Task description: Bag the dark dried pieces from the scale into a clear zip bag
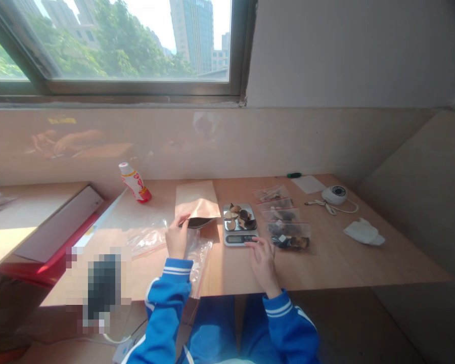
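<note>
Holding the mouth of a brown paper bag (pixel 197 205) is the left hand (pixel 177 236), fingers curled over the bag's open edge, so it has a light pinch on the paper. The bag lies flat on the wooden table (pixel 326 258), just left of a small digital scale (pixel 239 225). The right hand (pixel 263 260) rests at the scale's front right corner, fingers stretched out and loosely spread, fingertips touching the scale near its display, gripping nothing.

On the scale's platform sits a little heap of dark and pale dried pieces (pixel 239 216); too small to count them. Right of the scale runs a row of four clear zip bags (pixel 284 220), red-edged, the nearest one fullest with dark pieces. Two more clear plastic bags (pixel 147 237) lie crumpled around the left hand, one under the wrist.

Further out: one red-and-white bottle (pixel 135 183) tipped over near the wall, one white round device (pixel 334 194) with a cord, one crumpled white cloth (pixel 364 232), one white paper sheet (pixel 308 184), and one green pen (pixel 293 175) at the back edge. Nothing blocks either hand.
</note>
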`<state>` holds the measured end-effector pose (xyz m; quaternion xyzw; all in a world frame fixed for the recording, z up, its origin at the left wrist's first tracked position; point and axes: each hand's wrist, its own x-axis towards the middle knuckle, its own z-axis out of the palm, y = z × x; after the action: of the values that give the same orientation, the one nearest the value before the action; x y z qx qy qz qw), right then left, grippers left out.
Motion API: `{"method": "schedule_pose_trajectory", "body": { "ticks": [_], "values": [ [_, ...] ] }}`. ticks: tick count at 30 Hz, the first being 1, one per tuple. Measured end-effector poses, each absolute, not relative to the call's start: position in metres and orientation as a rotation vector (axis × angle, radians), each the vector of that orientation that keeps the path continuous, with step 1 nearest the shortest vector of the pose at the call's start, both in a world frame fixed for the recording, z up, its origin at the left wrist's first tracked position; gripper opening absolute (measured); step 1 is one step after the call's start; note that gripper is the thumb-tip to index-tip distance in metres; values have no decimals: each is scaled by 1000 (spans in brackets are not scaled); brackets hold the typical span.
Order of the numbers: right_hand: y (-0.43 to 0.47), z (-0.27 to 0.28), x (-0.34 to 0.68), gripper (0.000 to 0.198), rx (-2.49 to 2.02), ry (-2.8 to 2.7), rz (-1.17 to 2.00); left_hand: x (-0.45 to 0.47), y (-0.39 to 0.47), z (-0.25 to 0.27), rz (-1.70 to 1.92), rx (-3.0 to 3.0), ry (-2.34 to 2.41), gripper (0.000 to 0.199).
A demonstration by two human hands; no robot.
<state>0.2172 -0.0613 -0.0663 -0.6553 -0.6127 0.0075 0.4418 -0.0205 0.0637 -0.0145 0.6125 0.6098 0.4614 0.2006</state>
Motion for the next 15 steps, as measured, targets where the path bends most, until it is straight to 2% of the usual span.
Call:
{"method": "schedule_pose_trajectory", "body": {
  "ticks": [5,8,12,15],
  "values": [
    [-72,-67,200,26,-1576,-1563,155,-15,69,-32,1198,1813,1766,25],
    [-72,-66,194,28,-1538,-1588,219,-20,39,-40,1161,1898,1665,30],
    [-72,-65,189,27,-1515,-1604,272,-33,1,-58,867,1981,1449,26],
    [-73,-61,183,27,-1481,-1628,337,-41,-8,-74,804,2049,1347,26]
  ]
}}
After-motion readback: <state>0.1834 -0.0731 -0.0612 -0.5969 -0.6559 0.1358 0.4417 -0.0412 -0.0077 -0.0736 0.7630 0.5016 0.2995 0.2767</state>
